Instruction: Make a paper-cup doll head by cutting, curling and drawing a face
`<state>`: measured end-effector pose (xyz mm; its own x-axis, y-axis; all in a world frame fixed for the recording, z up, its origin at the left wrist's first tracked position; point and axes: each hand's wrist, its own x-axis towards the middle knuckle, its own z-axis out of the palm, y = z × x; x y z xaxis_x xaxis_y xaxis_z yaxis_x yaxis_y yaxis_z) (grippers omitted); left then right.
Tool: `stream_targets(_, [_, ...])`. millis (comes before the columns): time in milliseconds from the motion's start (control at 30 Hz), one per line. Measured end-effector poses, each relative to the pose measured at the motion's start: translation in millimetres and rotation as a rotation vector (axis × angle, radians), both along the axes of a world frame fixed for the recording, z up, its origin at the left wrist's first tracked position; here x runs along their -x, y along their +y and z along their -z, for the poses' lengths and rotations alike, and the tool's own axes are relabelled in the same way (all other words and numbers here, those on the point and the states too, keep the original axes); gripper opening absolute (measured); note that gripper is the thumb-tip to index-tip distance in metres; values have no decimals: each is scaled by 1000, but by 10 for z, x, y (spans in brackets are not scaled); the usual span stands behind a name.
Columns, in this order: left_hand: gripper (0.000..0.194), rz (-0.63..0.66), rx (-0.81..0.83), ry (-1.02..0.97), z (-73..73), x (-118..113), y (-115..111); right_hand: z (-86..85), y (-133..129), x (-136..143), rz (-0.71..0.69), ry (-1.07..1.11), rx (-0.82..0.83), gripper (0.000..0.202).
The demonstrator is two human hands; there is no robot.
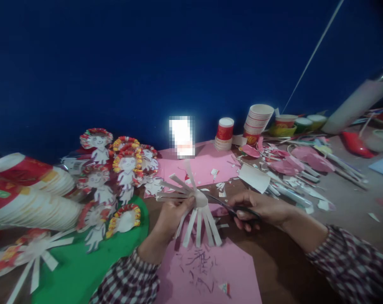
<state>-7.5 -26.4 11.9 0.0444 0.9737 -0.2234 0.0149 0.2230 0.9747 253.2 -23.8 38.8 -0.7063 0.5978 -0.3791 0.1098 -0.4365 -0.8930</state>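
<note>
My left hand [175, 216] pinches a white paper cup cut into strips [200, 199] near its round base. The strips fan out to the left, upward and downward. My right hand [254, 207] is closed on the handles of dark scissors [225, 204]. The blades point left and reach the right side of the cut cup. Below the strips lies a pink sheet [210, 270] with dark handwriting.
Paper figures with red and yellow curled rims [127, 164] stand at the left, by a green sheet [115, 261]. Stacked paper cups [42, 202] lie far left; more cups [258, 120] stand at the back. Pink scraps and pens [293, 162] lie at the right.
</note>
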Motion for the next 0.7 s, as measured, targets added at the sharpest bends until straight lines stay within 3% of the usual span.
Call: stream_targets(700, [36, -13, -42, -26, -2, -5, 10, 24, -20, 22, 42, 12, -9, 41])
